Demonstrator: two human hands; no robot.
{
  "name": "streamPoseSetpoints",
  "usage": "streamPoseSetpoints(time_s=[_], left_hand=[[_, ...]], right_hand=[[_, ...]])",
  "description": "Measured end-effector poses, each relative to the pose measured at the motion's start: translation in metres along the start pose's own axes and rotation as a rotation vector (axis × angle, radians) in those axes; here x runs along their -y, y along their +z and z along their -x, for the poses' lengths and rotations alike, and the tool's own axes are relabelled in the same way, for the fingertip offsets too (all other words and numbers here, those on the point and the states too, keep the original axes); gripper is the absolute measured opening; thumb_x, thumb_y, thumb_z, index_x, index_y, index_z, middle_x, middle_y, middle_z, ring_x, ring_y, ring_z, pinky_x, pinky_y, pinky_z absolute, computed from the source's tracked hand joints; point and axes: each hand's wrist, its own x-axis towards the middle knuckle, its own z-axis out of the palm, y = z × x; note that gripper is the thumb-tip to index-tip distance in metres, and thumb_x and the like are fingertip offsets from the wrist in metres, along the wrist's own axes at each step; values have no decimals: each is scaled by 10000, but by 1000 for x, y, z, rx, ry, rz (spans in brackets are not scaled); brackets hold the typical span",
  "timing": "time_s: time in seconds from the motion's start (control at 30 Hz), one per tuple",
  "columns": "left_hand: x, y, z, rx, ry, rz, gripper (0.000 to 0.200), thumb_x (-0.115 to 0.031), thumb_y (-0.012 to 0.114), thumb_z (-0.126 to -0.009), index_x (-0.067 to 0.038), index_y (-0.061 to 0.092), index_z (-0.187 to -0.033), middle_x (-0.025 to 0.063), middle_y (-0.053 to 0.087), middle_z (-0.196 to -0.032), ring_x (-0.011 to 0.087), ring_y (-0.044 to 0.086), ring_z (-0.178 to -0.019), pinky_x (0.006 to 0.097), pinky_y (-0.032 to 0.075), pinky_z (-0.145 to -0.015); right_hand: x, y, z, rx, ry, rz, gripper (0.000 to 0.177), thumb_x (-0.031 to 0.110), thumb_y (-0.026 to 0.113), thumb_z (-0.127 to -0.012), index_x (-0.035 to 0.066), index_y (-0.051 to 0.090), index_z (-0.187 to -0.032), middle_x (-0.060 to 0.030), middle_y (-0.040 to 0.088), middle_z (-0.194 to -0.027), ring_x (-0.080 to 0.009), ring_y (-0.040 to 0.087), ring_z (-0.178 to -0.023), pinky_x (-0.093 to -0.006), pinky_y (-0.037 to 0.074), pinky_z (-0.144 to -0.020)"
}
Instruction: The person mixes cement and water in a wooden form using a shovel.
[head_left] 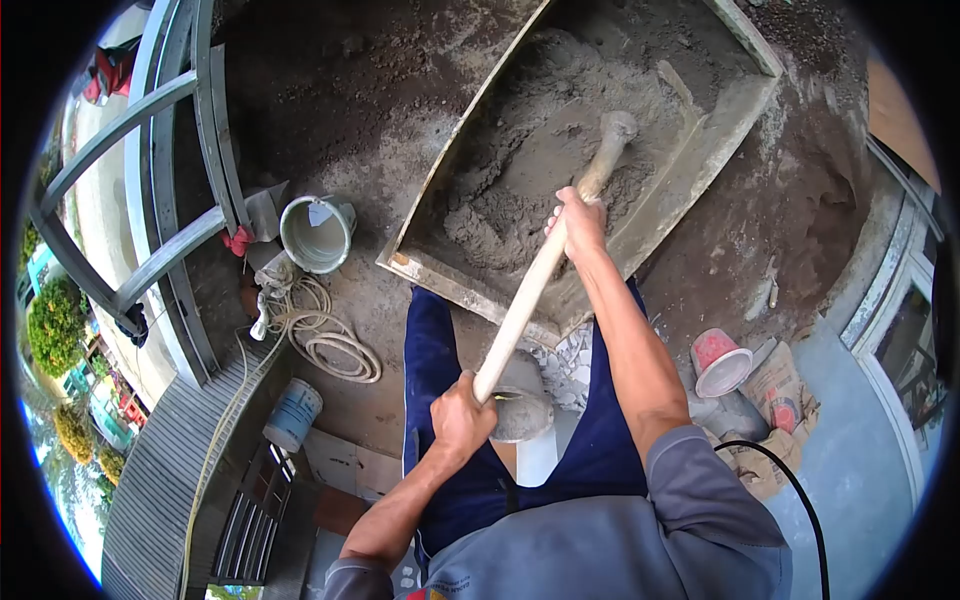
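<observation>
My left hand [463, 415] is closed around the lower end of the long wooden handle of a hoe [530, 290]. Farther up the same handle, my right hand [580, 225] grips it near the head. The hoe's head end, coated in grey, reaches into wet grey mortar [540, 130], and its blade is mostly hidden there. A shallow wooden mixing trough [690, 165] with caked edges holds the mortar in front of my legs.
Left of the trough stand a bucket of water [318, 235] and a coiled hose [335, 345]. A grey bucket [522, 400] sits between my legs. To the right are a red-and-white bucket [722, 365] and a torn cement bag [778, 390]. Metal framing [185, 250] rises at left.
</observation>
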Motion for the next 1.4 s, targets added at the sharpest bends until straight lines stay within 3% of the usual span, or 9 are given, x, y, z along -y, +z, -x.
streamPoseSetpoints(time_s=[0.13, 0.37, 0.53, 0.7, 1.03, 1.17, 1.27, 1.33, 1.4], left_hand=[[-77, -15, -38, 148, 299, 176, 322, -150, 682, -800, 6, 527, -1036, 293, 670, -785, 483, 679, -749, 539, 552, -702], [-208, -103, -166, 131, 499, 259, 399, -188, 663, -861, 111, 518, -1081, 289, 670, -757, 368, 726, -711, 464, 557, -648], [-124, -83, -69, 174, 61, 351, 307, -168, 637, -885, 66, 556, -1066, 309, 682, -834, 417, 733, -838, 470, 560, -743], [-102, -87, -2, 233, -166, 231, 350, -174, 644, -869, 104, 540, -1054, 358, 666, -829, 473, 713, -856, 493, 553, -762], [-47, -162, 123, 408, -15, 197, 343, -153, 659, -828, 45, 545, -1084, 305, 646, -744, 502, 674, -764, 555, 529, -737], [81, -170, 162, 232, -39, 34, 353, -151, 680, -779, -17, 574, -1088, 250, 665, -851, 462, 668, -854, 540, 502, -802], [240, -84, 102, -95, -7, -123, 226, -117, 652, -785, -39, 646, -997, 172, 697, -976, 378, 649, -1024, 469, 424, -929], [301, -42, 41, -15, -219, -86, 188, -78, 598, -788, -35, 663, -959, 171, 695, -980, 403, 624, -1023, 521, 420, -919], [325, -41, 24, -114, -102, -98, 178, -67, 604, -783, -29, 646, -952, 184, 673, -976, 414, 608, -1020, 538, 427, -905]], right_hand=[[147, -8, 7, 94, -367, 82, 247, 113, 673, -858, -17, 495, -969, -67, 525, -687, -163, 527, -479, -346, 499, -415], [319, 42, -196, 218, -279, 171, 228, 121, 690, -905, 51, 474, -882, -49, 506, -661, -174, 514, -518, -355, 521, -480], [84, 95, -105, 237, 8, 276, 204, 56, 674, -864, 7, 511, -977, -85, 522, -640, -233, 558, -496, -429, 555, -449], [-92, 73, -71, 385, 424, 202, 169, 100, 669, -853, 52, 513, -810, -81, 490, -612, -253, 509, -455, -459, 524, -455], [-82, 9, 82, 227, 357, -64, 187, 154, 682, -866, 80, 511, -882, -53, 490, -680, -207, 521, -545, -407, 502, -503], [-86, 27, 193, 45, 125, -127, 204, 138, 682, -862, 40, 512, -917, -72, 492, -730, -203, 513, -563, -404, 514, -515], [-159, 46, 169, 72, 84, -228, 177, 61, 670, -861, -14, 518, -916, -88, 521, -771, -203, 530, -581, -398, 537, -555], [-192, 56, 155, 69, 55, -266, 146, 36, 667, -865, -15, 532, -888, -95, 544, -778, -206, 555, -609, -381, 548, -596], [-199, 66, 165, 68, -23, -250, 130, 46, 673, -873, -1, 555, -844, -98, 572, -758, -213, 584, -630, -351, 556, -644]])
